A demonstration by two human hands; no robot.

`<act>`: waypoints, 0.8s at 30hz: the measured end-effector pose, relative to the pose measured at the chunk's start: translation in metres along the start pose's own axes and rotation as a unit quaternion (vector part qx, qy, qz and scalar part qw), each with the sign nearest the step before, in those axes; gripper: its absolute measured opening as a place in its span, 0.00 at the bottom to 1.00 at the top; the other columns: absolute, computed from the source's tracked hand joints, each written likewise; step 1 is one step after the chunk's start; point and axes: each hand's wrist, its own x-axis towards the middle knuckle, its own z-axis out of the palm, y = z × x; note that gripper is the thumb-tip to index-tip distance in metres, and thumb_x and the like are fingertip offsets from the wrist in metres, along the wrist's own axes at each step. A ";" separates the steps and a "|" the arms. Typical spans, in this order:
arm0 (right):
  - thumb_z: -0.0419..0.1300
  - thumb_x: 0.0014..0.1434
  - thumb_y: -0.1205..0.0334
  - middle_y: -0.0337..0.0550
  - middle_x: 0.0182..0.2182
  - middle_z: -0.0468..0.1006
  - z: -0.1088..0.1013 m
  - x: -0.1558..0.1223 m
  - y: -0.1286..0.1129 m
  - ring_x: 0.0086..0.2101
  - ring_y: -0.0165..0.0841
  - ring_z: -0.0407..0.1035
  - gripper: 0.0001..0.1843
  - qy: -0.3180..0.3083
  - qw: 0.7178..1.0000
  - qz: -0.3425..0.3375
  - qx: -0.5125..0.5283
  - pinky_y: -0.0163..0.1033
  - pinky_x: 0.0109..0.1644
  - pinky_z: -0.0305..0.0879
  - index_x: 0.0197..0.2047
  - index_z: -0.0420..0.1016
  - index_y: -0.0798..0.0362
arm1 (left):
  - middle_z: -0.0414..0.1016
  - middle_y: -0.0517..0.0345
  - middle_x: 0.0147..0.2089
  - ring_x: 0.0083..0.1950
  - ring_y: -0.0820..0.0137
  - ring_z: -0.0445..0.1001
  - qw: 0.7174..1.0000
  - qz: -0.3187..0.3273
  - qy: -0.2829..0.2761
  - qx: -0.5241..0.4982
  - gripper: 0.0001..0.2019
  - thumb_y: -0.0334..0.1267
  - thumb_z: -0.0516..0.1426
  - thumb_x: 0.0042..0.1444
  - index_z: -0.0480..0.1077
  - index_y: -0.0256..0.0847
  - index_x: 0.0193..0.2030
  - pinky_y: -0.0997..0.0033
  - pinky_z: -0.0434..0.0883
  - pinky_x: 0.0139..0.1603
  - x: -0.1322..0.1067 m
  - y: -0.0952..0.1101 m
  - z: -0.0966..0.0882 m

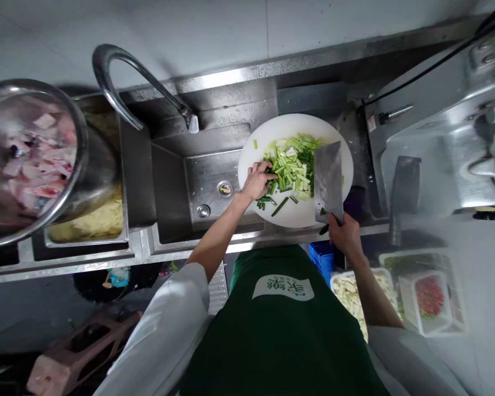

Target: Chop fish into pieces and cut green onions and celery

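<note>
A pile of cut green stalks [291, 168], pale to dark green and probably celery, lies on a round white cutting board [251, 146]. My left hand [258, 180] rests at the pile's left edge, fingers apart and touching the pieces. The handle of a broad cleaver [329, 176] is wrapped in my right hand [346, 236] at the board's front right. Its blade stands along the pile's right side and hides part of the board. A few darker green pieces [279, 206] lie scattered near the board's front.
Left of the board is a steel sink [198, 165] under a curved faucet [136, 66]. A large pot [80, 165] of pale pink meat pieces stands farther left, beside a tray [126, 220] of yellowish slices. Another cleaver [406, 187] is at the right, above baskets [457, 275] of food.
</note>
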 end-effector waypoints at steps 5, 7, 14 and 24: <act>0.58 0.60 0.47 0.35 0.16 0.69 0.003 0.002 0.005 0.19 0.33 0.66 0.17 0.003 1.000 0.000 0.028 0.37 0.26 0.62 0.37 0.74 0.53 | 0.69 0.47 0.59 0.63 0.49 0.62 0.999 0.044 -0.030 -0.006 0.13 0.31 0.61 0.58 0.84 0.46 0.45 0.47 0.67 0.61 0.022 -0.005 -0.012; 0.58 0.60 0.46 0.35 0.16 0.68 0.004 0.001 0.006 0.19 0.33 0.65 0.17 0.004 0.999 -0.008 0.033 0.37 0.26 0.62 0.38 0.75 0.53 | 0.70 0.47 0.58 0.62 0.49 0.63 0.997 0.062 -0.024 -0.039 0.10 0.33 0.62 0.58 0.84 0.44 0.43 0.45 0.67 0.62 0.025 -0.010 -0.011; 0.59 0.59 0.47 0.36 0.16 0.69 0.003 -0.006 0.010 0.20 0.33 0.67 0.16 0.016 0.999 -0.002 0.043 0.36 0.26 0.62 0.35 0.73 0.52 | 0.77 0.47 0.58 0.62 0.55 0.72 0.943 0.053 0.109 -0.309 0.16 0.54 0.63 0.62 0.79 0.43 0.42 0.51 0.64 0.68 0.010 -0.013 -0.007; 0.60 0.58 0.49 0.33 0.14 0.68 0.001 -0.005 0.004 0.15 0.31 0.64 0.13 0.013 0.998 0.022 0.061 0.36 0.22 0.60 0.30 0.67 0.49 | 0.79 0.56 0.40 0.40 0.66 0.80 0.811 -0.039 0.143 -0.565 0.26 0.62 0.71 0.49 0.74 0.43 0.41 0.66 0.76 0.45 -0.002 -0.001 0.002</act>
